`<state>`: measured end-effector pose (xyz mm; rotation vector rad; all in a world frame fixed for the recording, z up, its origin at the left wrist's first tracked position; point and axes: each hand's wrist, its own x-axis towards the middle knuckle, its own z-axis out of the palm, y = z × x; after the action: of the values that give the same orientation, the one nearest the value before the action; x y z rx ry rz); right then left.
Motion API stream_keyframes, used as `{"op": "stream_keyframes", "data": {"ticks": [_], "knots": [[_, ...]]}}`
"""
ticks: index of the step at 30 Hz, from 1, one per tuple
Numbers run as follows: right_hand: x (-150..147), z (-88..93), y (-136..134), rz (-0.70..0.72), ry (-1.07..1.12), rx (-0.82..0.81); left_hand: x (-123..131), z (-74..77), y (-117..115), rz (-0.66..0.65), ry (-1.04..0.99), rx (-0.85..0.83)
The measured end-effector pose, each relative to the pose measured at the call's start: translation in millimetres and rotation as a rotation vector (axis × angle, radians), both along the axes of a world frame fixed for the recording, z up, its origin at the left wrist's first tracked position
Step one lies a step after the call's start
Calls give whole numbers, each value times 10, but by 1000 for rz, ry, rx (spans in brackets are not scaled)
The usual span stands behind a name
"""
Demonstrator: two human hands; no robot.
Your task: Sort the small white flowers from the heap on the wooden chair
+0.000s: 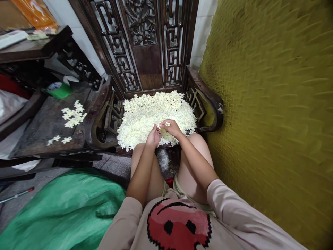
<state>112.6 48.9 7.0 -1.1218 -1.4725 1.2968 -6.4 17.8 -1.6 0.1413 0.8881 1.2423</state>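
Carved chair, flower (small, white), between the fingers

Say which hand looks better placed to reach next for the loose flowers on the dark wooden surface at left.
Probably the left hand: it lies nearer those loose flowers, on their side. The right hand is farther across and appears to hold a blossom between its fingers.

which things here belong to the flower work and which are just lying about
In the job:
small white flowers at the left hand and right hand
broad white-flower heap
dark carved wooden chair bearing it

Apparently just lying about:
round green roll
shiny orange plastic packet
crumpled green sheet
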Motion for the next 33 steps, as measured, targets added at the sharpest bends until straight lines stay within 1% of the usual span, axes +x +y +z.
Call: {"op": "stream_keyframes", "data": {"ticks": [6,8,11,14,18,21,24,30,33], "knots": [[32,73,-27,55,97,-89,-16,-8,-14,-117,-104,21],[52,102,-34,84,108,-94,-19,-1,-26,-126,-112,42],[69,121,-41,101,103,-93,-23,2,-41,-107,-80,66],[58,108,-47,84,86,-80,-22,-10,-38,-67,-21,70],[23,75,-43,27,53,-32,-13,-28,-23,14,40,133],[8,56,-27,-31,21,33,-3,-31,-21,54,127,174],[5,45,-16,-64,-20,69,1,-39,-20,77,187,162],[5,32,-18,-56,-52,99,-10,-101,-4,68,189,164],[16,26,-18,-75,-119,169,-6,-140,3,75,293,199]]}}
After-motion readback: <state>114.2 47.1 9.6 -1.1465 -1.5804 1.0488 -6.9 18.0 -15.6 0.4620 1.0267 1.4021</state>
